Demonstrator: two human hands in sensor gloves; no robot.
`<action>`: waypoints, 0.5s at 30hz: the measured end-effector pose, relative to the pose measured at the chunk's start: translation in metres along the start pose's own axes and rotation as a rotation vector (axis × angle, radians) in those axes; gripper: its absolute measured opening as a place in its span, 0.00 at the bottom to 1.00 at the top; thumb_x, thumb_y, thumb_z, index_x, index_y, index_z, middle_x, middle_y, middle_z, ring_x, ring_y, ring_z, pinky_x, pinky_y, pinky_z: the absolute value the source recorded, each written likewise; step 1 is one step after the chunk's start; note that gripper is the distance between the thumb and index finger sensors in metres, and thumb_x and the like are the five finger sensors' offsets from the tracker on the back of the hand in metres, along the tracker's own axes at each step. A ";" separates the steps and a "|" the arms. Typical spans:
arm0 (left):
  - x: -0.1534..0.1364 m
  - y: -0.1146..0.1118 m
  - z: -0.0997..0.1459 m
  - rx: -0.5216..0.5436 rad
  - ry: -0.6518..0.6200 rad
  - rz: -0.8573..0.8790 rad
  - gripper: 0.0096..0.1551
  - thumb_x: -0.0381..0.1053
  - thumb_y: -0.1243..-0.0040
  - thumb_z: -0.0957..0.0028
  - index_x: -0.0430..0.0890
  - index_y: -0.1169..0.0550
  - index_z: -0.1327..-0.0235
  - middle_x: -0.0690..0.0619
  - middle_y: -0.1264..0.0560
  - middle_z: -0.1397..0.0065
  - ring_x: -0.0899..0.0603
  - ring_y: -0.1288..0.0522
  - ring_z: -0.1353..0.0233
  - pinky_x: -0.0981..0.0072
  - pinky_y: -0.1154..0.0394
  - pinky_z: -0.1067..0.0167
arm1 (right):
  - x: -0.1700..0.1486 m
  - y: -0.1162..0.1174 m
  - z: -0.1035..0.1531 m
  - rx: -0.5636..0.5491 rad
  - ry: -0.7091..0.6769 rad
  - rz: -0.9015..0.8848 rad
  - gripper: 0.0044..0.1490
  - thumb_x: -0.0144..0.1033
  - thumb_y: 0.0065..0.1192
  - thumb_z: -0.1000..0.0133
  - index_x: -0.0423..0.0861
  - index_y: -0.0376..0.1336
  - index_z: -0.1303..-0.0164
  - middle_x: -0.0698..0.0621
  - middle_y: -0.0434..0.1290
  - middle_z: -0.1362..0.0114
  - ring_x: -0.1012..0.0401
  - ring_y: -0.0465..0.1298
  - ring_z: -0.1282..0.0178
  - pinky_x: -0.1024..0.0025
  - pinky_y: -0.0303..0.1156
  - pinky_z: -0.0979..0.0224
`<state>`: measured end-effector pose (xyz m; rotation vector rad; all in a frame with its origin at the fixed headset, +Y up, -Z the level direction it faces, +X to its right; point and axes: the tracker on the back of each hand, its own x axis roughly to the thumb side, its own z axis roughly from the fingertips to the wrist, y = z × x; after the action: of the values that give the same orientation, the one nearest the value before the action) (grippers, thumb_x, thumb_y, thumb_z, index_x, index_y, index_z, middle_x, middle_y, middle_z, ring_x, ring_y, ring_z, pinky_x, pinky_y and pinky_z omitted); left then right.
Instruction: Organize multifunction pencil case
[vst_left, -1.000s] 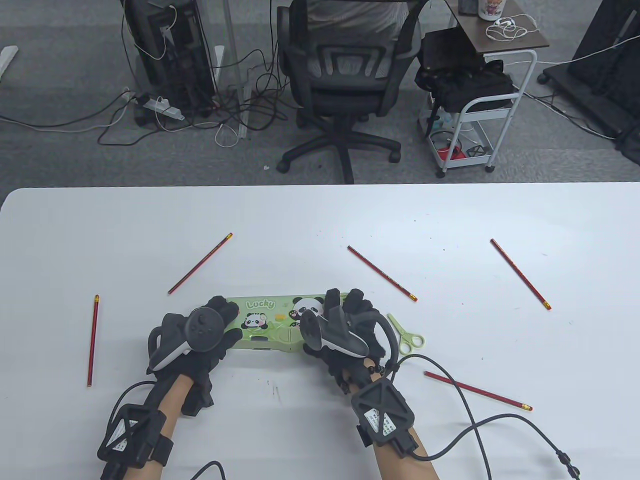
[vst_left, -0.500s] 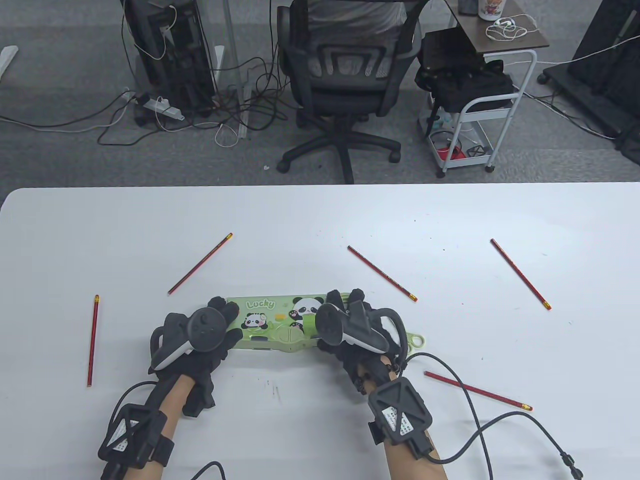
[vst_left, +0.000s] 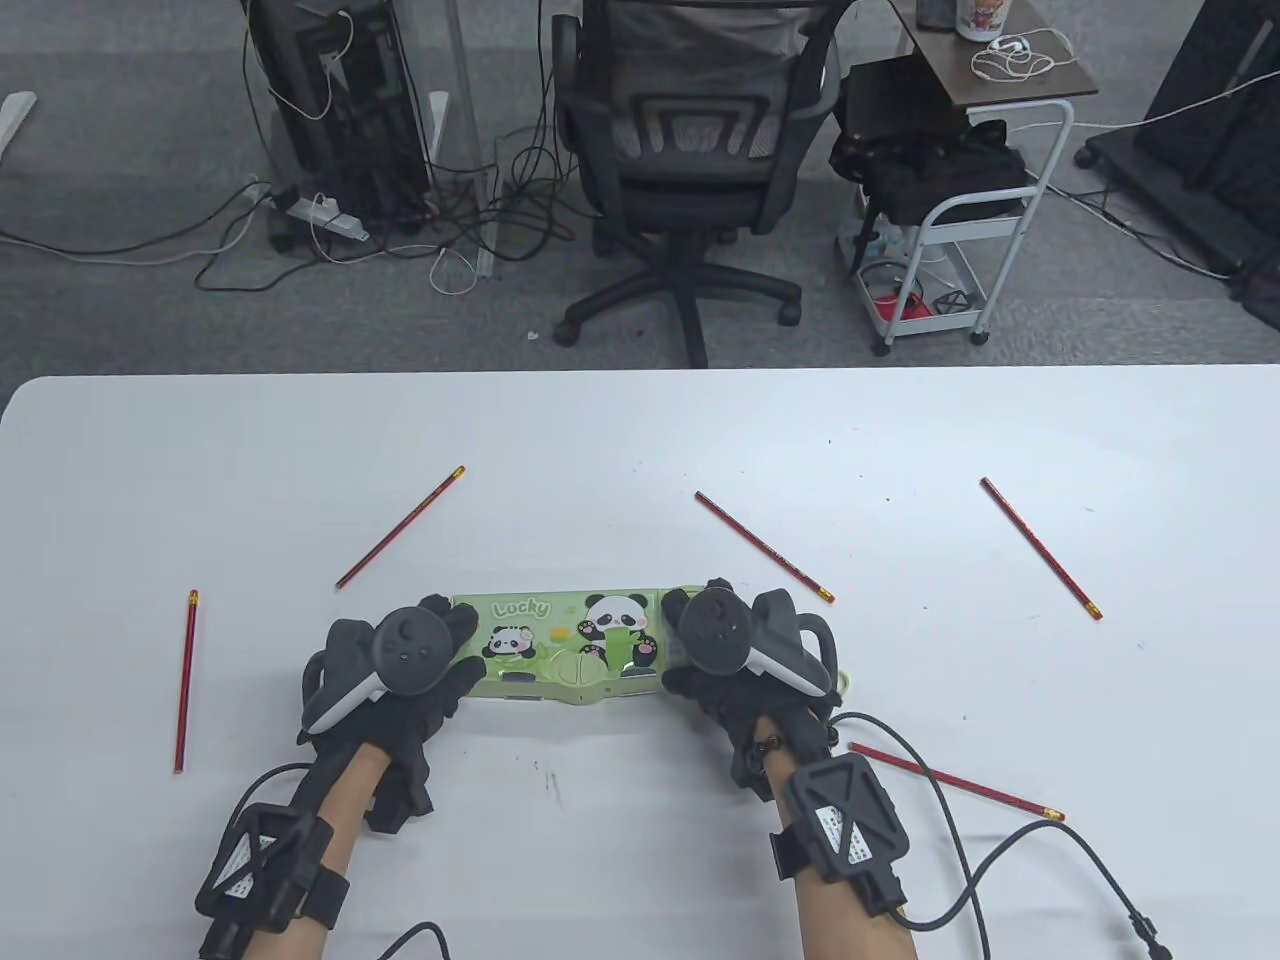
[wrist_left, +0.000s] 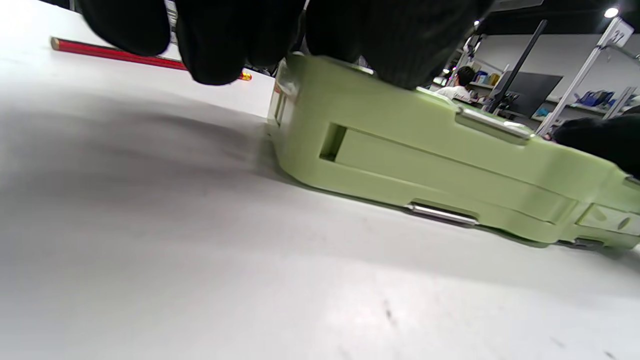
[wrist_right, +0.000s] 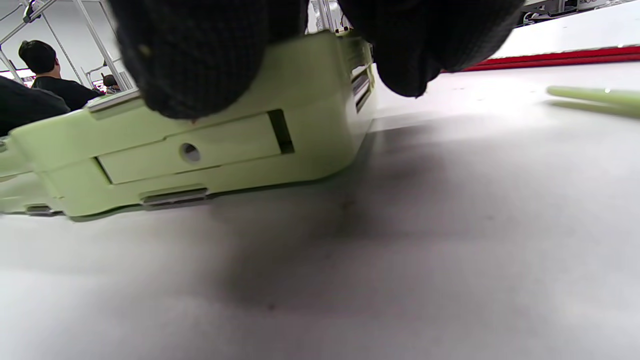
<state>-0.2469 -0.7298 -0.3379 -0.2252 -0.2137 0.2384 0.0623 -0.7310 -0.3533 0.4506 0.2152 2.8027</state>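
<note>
Both hands gripped the pencil case (vst_left: 560, 645), one at each short end. Left hand (vst_left: 400, 680): fingers curled over the left end, tips on the lid, thumb side toward me. Right hand (vst_left: 740, 660): fingers curled over the right end in the same manner.

Location: pencil case lay flat on the table (vst_left: 640, 440), near my edge, between my wrists, lid shut and printed face up.

Orientation: long axis ran left to right, parallel to the table's near edge; the "Lucky" lettering read upright from my side, so the hinge-and-drawer side faced me, as both wrist views showed.

Step, by my judgement: steadying the case before opening; nothing was loaded yet.

Loose stock: five red pencils (vst_left: 765, 547) lay scattered well apart around the case; green scissors (wrist_right: 595, 100) just beside my right hand.

Next move, by my judgement: find the latch, lift the lid while one hand kept the base down.
</note>
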 end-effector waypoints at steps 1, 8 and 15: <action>0.007 0.001 0.000 -0.040 0.027 -0.010 0.38 0.53 0.41 0.38 0.42 0.36 0.18 0.29 0.39 0.12 0.24 0.31 0.20 0.22 0.36 0.31 | 0.000 0.000 0.000 -0.002 0.002 -0.009 0.51 0.45 0.67 0.53 0.44 0.52 0.20 0.24 0.51 0.22 0.35 0.69 0.25 0.42 0.68 0.25; 0.053 0.005 -0.017 -0.230 0.196 -0.077 0.57 0.64 0.42 0.42 0.27 0.45 0.16 0.15 0.48 0.15 0.16 0.37 0.20 0.20 0.39 0.30 | -0.005 -0.001 0.001 -0.011 0.008 -0.047 0.50 0.46 0.68 0.53 0.45 0.54 0.20 0.25 0.51 0.22 0.36 0.68 0.25 0.43 0.68 0.25; 0.074 0.012 -0.041 -0.359 0.357 -0.068 0.65 0.67 0.41 0.46 0.20 0.46 0.18 0.10 0.50 0.17 0.11 0.40 0.21 0.17 0.41 0.32 | -0.011 -0.003 0.001 -0.005 0.012 -0.088 0.49 0.44 0.69 0.53 0.47 0.55 0.21 0.29 0.51 0.21 0.37 0.67 0.24 0.43 0.67 0.25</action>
<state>-0.1695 -0.7074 -0.3669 -0.6091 0.0931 0.0875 0.0730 -0.7316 -0.3559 0.4127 0.2257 2.7203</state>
